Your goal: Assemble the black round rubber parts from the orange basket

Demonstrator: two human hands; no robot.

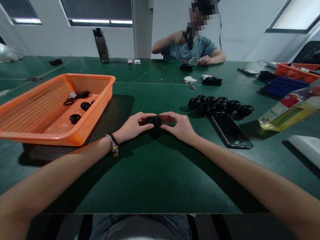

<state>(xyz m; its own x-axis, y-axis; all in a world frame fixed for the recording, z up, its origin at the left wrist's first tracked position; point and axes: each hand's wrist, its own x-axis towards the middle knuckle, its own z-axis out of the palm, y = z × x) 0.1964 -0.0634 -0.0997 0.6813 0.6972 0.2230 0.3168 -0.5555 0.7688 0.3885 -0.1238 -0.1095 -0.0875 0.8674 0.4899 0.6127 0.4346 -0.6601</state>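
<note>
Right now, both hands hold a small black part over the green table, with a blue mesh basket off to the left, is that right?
Not quite: the mesh basket is orange, not blue, as the head view shows. The left hand and right hand do hold the small black part over the green table.

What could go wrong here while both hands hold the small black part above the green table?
The small black part is pinched only at fingertips between the left hand and the right hand; if the grip slips, it may drop onto the table and roll.

The phone lies close beside the right hand, so a sideways move might knock it.

The pile of black parts sits loose nearby and may scatter if bumped.
</note>
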